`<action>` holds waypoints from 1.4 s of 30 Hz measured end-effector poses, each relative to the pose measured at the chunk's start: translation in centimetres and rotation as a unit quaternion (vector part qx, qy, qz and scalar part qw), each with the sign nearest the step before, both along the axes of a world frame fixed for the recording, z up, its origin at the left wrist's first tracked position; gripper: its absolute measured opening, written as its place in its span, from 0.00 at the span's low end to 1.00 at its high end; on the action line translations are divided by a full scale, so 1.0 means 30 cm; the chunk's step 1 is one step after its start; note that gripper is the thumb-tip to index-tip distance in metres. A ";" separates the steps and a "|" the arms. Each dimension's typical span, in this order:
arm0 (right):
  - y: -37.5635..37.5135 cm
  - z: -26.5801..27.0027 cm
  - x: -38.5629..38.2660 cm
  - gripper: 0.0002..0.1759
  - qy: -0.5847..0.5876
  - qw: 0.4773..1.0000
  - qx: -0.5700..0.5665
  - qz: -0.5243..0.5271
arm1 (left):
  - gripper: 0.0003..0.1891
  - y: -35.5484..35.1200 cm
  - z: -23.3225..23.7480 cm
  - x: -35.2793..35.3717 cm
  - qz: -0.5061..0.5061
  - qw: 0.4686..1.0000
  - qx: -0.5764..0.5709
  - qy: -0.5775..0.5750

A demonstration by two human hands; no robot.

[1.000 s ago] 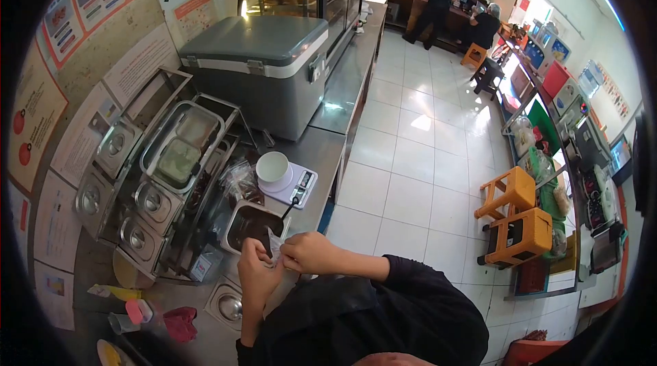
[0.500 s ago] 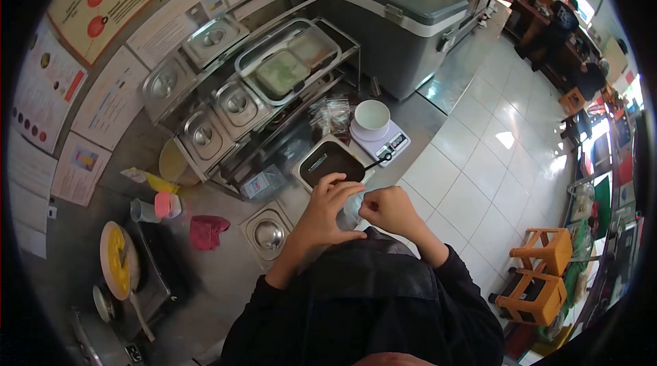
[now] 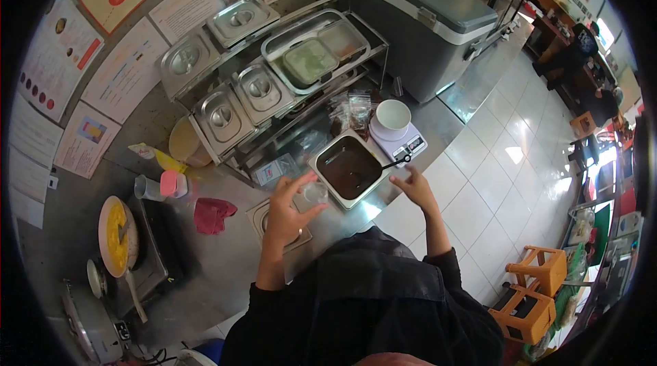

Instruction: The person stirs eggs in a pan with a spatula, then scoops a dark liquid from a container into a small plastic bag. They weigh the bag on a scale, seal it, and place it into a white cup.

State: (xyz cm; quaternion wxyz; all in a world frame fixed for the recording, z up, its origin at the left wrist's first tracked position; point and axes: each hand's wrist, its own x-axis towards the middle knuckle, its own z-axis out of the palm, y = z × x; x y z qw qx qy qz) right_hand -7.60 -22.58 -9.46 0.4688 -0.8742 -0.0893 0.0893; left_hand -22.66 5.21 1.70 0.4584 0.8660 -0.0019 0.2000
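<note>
My left hand [image 3: 282, 214] has its thumb and fingers curled round a small, see-through plastic bag [image 3: 315, 193], its rounded mouth facing up. Just right of the bag sits a square steel pan [image 3: 324, 183] of dark brown liquid. A ladle with a black handle [image 3: 395, 162] leans in it, its bowl sunk in the liquid. My right hand [image 3: 415, 189] is raised beside the pan's right corner, fingers apart and nothing in them, just below the hooked handle end. Partly behind my left wrist lies a steel lid [image 3: 301, 237].
A white bowl [image 3: 393, 115] stands on a kitchen scale [image 3: 413, 145] behind the pan, beside filled plastic packets [image 3: 350, 111]. A steel rack holds lidded containers [image 3: 262, 90]. Left are a red cloth [image 3: 213, 215] and a frying pan [image 3: 109, 243] with yellow food on a stove.
My hands have parted: the left moved left with the plastic bag, the right let go of it, opened and moved right toward the ladle handle. The head view has shifted slightly.
</note>
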 end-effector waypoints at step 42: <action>0.069 0.161 0.017 0.15 0.139 0.776 0.602 -0.132 | 0.37 0.067 -0.151 0.247 0.021 0.994 -0.090 0.056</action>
